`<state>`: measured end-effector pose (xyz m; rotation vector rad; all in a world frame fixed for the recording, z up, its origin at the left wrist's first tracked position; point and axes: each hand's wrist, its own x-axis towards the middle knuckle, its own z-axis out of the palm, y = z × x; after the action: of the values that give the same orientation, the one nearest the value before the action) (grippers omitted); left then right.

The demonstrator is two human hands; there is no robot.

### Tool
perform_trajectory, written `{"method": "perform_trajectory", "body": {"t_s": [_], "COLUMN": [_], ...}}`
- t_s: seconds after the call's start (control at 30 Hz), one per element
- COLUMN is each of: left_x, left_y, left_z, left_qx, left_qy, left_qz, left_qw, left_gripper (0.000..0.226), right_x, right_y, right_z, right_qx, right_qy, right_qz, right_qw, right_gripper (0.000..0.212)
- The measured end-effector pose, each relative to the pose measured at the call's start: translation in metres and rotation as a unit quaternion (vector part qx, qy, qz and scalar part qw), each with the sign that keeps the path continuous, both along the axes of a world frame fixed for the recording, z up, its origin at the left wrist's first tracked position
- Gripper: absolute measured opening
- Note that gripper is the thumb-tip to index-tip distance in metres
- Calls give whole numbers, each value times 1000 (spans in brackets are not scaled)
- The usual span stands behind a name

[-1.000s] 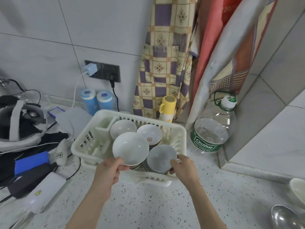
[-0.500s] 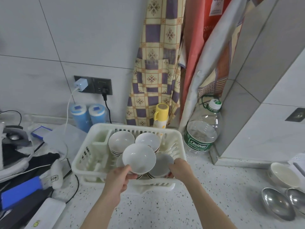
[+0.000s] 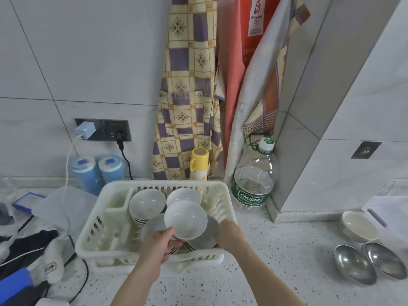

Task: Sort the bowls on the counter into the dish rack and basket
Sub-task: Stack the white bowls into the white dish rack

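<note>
While left hand [image 3: 157, 244] pinches bowl [image 3: 185, 219] rim, rack [image 3: 92, 235] left half free.

- I am at a home kitchen counter [image 3: 276, 261]: a speckled stone top against a wall of large grey tiles [image 3: 88, 51].
- A white plastic dish rack [image 3: 92, 235] in front of me holds stacked bowls [image 3: 146, 204].
- Patterned aprons [image 3: 189, 96] hang in the corner above a yellow flask [image 3: 199, 164] and a large water bottle [image 3: 254, 186].
- Two steel bowls [image 3: 353, 263] lie to my right.
- A wall socket [image 3: 103, 130] carries a charger.
</note>
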<state>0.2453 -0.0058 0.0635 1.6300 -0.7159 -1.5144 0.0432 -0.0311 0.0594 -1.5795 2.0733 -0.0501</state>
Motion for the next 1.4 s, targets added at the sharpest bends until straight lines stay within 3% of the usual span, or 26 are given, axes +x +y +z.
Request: {"method": "perform_trajectory", "body": {"t_s": [0.07,0.13,0.27,0.4,0.63,0.77,0.87,0.93,1.03,1.13,1.27,1.37,1.4], "left_x": [-6,-11,-21,-29,-35,-37,-39,-40,-40,-41,-38,-39,-39], "left_y": [-4,-7,-7,-4,-1,-2,0,4,5,4,4,4,5], "left_z": [0,0,2,6,5,-1,-8,-8,-8,-6,-7,-9,-11], "left_qx": [2,-1,1,9,30,24,-39,-88,-136,-134,-127,-122,-125], "left_qy": [-10,-16,-26,-46,-69,-86,-122,-159,-226,-244,-263,-275,-276], "left_qz": [-4,-9,-42,-61,-79,-85,-65,-50,-72,-107,-154,-170,-171], "left_qw": [1000,1000,999,997,994,992,990,982,962,955,944,938,938], "left_gripper": [15,16,23,36,35,36,18,22,23,8,21,17,30], "right_x": [-1,-4,-15,-20,-21,-23,-22,-21,-19,-17,-14,-11,-10], "right_y": [3,8,17,18,22,22,21,21,20,19,16,16,16], "right_z": [0,-2,-3,-3,0,-1,-2,-2,-2,-1,-1,-1,-1], "right_qx": [-38,-95,-128,-111,-100,-101,-100,-96,-95,-98,-88,-87,-88], "right_qy": [-20,-75,-279,-356,-326,-325,-321,-314,-299,-276,-245,-223,-216], "right_qz": [-13,-39,-133,-116,-80,-87,-98,-102,-103,-97,-93,-86,-85], "right_qw": [999,992,942,921,937,936,937,939,944,951,961,967,969], "right_gripper": [16,28,49,33,56,43,40,40,39,38,41,43,44]}}
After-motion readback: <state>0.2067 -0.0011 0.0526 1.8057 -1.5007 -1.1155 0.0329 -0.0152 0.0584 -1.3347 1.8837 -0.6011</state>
